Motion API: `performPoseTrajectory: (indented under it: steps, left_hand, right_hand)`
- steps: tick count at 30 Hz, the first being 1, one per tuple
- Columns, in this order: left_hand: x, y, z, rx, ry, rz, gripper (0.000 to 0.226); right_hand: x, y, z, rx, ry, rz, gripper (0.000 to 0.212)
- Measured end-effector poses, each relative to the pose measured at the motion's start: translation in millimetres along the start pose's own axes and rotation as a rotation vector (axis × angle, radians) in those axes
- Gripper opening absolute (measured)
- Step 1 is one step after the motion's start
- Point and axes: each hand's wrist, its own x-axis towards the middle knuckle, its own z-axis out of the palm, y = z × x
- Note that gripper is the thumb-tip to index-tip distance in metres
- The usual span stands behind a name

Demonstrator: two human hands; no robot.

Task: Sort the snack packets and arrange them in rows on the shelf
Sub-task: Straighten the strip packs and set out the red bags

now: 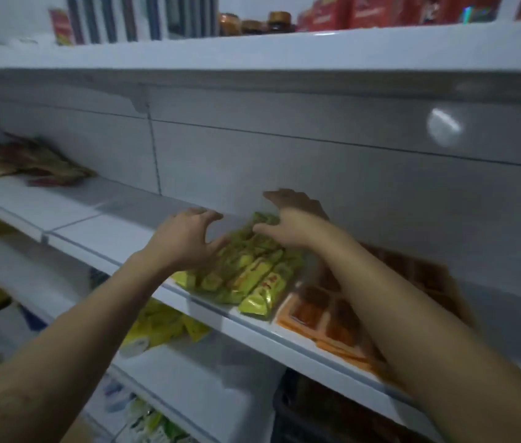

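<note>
A bunch of long yellow-green snack packets (249, 276) lies in a row on the white shelf (115, 231), ends pointing at the front edge. My left hand (185, 241) hovers at the left side of the bunch with fingers spread and slightly curved, thumb near the packets. My right hand (288, 225) rests on the far end of the packets, fingers reaching toward the back wall. Orange-brown flat packets (326, 318) lie in rows just right of the yellow ones, partly under my right forearm.
A loose pile of brown-red packets (25, 161) sits at the shelf's far left. The shelf above (252, 49) carries jars, red boxes and striped items. Lower shelves hold yellow packets (160, 327) and other packets (153, 423).
</note>
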Motion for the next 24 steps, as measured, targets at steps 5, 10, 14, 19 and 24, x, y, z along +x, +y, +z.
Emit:
performPoseTrajectory:
  steps: [5,10,14,19,24]
  left_hand:
    - [-39,-109,-30,0.015,0.035,-0.148,0.063]
    - [-81,-213,-55,0.044,0.053,-0.266,0.068]
    - [-108,-280,-71,0.030,0.052,-0.356,0.071]
    - [-121,-345,-76,0.021,0.061,-0.440,0.074]
    - [-117,-407,-61,0.045,0.053,-0.521,0.069]
  right_hand:
    - [49,-121,19,0.045,-0.017,-0.130,0.082]
    - [93,-232,50,0.054,-0.072,-0.238,0.083]
    - [123,-304,69,0.095,-0.124,-0.316,0.084]
    - [164,-373,94,0.107,-0.133,-0.390,0.082]
    - [218,-434,137,0.125,-0.149,-0.459,0.078]
